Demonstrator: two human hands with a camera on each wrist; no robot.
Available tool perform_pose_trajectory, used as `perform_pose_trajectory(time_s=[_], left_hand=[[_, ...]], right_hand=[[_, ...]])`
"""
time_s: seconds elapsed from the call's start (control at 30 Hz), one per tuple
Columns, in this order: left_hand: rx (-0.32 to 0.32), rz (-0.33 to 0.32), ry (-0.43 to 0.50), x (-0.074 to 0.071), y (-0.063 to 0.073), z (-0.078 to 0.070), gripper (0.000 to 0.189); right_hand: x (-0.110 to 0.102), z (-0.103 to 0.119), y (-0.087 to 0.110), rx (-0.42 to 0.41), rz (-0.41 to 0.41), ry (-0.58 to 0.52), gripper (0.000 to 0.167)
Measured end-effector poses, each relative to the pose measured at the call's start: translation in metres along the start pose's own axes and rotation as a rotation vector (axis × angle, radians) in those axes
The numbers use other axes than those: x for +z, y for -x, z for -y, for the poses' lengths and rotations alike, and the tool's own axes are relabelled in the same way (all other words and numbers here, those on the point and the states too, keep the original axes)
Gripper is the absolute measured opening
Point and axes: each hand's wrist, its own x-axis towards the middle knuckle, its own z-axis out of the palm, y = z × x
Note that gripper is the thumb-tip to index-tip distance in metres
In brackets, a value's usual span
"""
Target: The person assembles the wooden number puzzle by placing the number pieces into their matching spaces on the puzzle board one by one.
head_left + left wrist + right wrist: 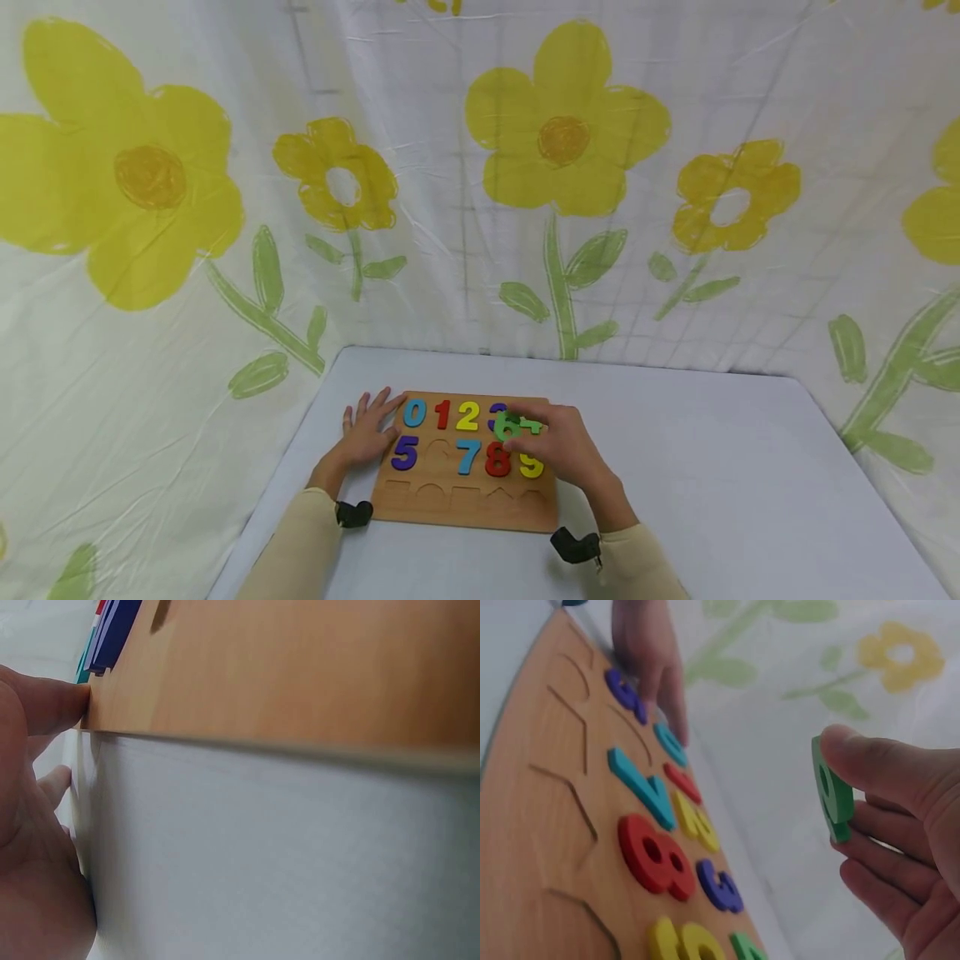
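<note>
A wooden number board (431, 514) lies on the table. My right hand (566, 446) pinches a green number 6 (844, 796) between thumb and fingers, raised over the board's right part. Thumb and a finger of my left hand (367, 437) touch the board's left edge, fingers spread. In the top row sit a blue 0 (415, 413), red 1 (442, 414), yellow 2 (468, 416), purple 3 (720, 886) and a partly covered green 4 (531, 426). Below are a purple 5 (404, 453), an empty recess (438, 451), blue 7 (468, 456), red 8 (497, 459) and yellow 9 (532, 467).
Shallow shaped recesses (429, 497) run along the board's near side. The white tabletop (712, 483) extends far to the right. A white curtain (435, 308) with yellow flowers hangs behind. Each wrist wears a black camera (576, 546).
</note>
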Motion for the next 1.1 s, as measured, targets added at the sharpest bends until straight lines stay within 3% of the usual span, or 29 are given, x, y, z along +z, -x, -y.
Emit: perform_pose_trajectory(time_s=[0.3, 0.63, 0.9, 1.1], left_hand=[[0.003, -0.004, 0.006, -0.001, 0.0, -0.002, 0.064], [0.009, -0.007, 0.019, -0.005, 0.003, -0.006, 0.066], [0.007, -0.003, 0.01, -0.005, 0.003, -0.006, 0.066], [0.007, -0.004, 0.007, -0.004, 0.002, -0.005, 0.064]], right_hand=[[0.03, 0.007, -0.01, -0.06, 0.045, -0.025, 0.053], [0.062, 0.015, -0.02, -0.093, 0.111, 0.061, 0.056], [0.089, 0.016, -0.026, 0.002, 0.173, 0.152, 0.06], [0.103, 0.013, -0.028, 0.025, 0.191, 0.129, 0.057]])
